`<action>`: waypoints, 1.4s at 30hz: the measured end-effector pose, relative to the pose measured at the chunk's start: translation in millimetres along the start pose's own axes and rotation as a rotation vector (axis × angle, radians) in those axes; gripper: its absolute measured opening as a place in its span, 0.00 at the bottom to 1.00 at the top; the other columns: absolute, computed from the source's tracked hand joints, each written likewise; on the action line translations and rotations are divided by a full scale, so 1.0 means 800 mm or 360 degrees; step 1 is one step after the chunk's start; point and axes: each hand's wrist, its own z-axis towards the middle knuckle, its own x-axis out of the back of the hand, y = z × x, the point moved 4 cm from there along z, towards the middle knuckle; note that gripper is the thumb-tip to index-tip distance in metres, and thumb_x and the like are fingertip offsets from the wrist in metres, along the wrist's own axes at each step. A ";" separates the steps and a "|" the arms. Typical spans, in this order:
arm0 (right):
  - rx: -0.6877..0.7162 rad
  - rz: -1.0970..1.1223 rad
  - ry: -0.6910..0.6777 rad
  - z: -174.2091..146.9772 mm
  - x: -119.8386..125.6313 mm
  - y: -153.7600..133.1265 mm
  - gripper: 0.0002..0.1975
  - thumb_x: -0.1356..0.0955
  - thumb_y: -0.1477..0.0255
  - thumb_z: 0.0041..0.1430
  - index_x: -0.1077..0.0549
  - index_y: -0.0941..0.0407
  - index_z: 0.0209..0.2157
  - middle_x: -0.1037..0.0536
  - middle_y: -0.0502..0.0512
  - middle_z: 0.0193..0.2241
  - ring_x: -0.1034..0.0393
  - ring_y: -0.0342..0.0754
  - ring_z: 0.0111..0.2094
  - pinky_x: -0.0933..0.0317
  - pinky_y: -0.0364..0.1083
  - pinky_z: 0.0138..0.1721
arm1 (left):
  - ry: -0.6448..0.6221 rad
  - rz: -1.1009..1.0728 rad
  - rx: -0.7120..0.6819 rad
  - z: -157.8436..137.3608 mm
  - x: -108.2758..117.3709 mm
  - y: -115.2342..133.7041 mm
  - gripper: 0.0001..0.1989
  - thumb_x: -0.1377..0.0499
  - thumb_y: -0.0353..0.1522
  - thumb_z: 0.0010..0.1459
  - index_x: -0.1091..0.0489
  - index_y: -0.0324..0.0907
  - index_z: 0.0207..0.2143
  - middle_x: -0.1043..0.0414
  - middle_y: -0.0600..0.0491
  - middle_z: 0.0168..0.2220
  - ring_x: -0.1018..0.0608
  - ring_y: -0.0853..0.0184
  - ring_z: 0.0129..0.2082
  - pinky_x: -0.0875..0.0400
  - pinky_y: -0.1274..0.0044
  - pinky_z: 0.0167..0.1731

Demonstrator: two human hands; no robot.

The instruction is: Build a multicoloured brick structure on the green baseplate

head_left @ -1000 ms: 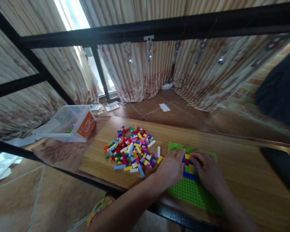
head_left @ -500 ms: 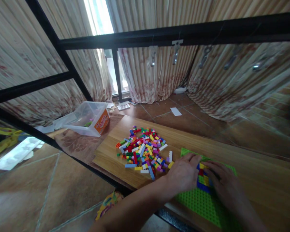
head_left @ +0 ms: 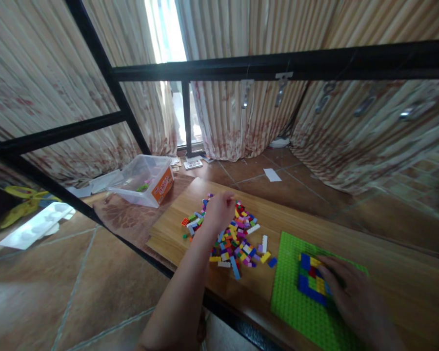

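My left hand [head_left: 220, 210] is over the far part of a pile of loose toy bricks [head_left: 237, 239]. Its fingers bend down towards the bricks, and whatever is between them is hidden. On the right lies a green studded baseplate [head_left: 289, 292]. A low block of toy bricks [head_left: 310, 280], blue at the edge with yellow and red inside, sits on the baseplate. My right hand [head_left: 346, 287] curls round the block's right side, fingertips and thumb against it, and covers that side.
The wooden board [head_left: 205, 282] carries pile and baseplate. A loose blue brick [head_left: 272, 262] lies just left of the baseplate. Behind stands a clear plastic box [head_left: 142, 187] with an orange label. Black metal rails [head_left: 241, 66] cross in front of curtains [head_left: 234, 126].
My left hand has left the block and moved left to the pile. A blue brick now shows beside the baseplate. My right hand stays at the block. The view has shifted slightly.
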 end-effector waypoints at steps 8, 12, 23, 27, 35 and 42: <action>0.0006 -0.0041 -0.0003 0.002 -0.001 -0.006 0.22 0.40 0.53 0.61 0.25 0.53 0.41 0.21 0.59 0.44 0.28 0.59 0.46 0.37 0.62 0.52 | -0.0124 0.0130 -0.0076 0.002 0.005 -0.035 0.18 0.46 0.21 0.53 0.24 0.40 0.43 0.22 0.48 0.40 0.23 0.66 0.38 0.31 0.76 0.41; 0.0002 -0.0013 -0.0013 0.003 -0.001 -0.009 0.22 0.40 0.53 0.61 0.24 0.53 0.41 0.21 0.59 0.43 0.28 0.58 0.45 0.37 0.61 0.51 | -0.0127 0.0050 0.0007 0.006 0.016 -0.038 0.17 0.46 0.24 0.55 0.24 0.40 0.44 0.21 0.48 0.40 0.22 0.66 0.38 0.31 0.78 0.41; -0.0030 -0.0019 -0.0008 0.000 -0.003 -0.003 0.23 0.39 0.52 0.60 0.24 0.53 0.42 0.21 0.59 0.43 0.28 0.59 0.46 0.37 0.61 0.51 | -0.0533 0.0613 0.0578 -0.032 0.102 -0.082 0.08 0.38 0.36 0.49 0.24 0.40 0.29 0.24 0.52 0.28 0.26 0.66 0.29 0.41 0.79 0.24; -0.0038 -0.0052 -0.0028 -0.002 -0.005 0.002 0.23 0.40 0.52 0.60 0.25 0.53 0.43 0.21 0.59 0.44 0.28 0.59 0.46 0.38 0.61 0.51 | -0.0711 0.0688 0.0594 -0.039 0.092 -0.084 0.08 0.36 0.35 0.44 0.25 0.42 0.28 0.26 0.54 0.27 0.26 0.66 0.29 0.41 0.79 0.24; -0.0042 -0.0057 -0.0019 -0.002 -0.005 0.003 0.23 0.40 0.51 0.60 0.25 0.53 0.42 0.22 0.60 0.44 0.29 0.59 0.46 0.36 0.61 0.50 | -0.0765 0.0777 0.0638 -0.035 0.072 -0.065 0.13 0.34 0.38 0.42 0.24 0.40 0.30 0.24 0.49 0.30 0.24 0.61 0.32 0.38 0.76 0.26; -0.0036 -0.0027 -0.0033 0.000 -0.003 -0.003 0.22 0.40 0.53 0.60 0.25 0.53 0.42 0.21 0.59 0.43 0.28 0.58 0.45 0.37 0.61 0.51 | -0.0771 0.0810 0.0589 -0.032 0.063 -0.055 0.10 0.37 0.33 0.42 0.24 0.40 0.30 0.24 0.46 0.31 0.23 0.58 0.35 0.34 0.75 0.30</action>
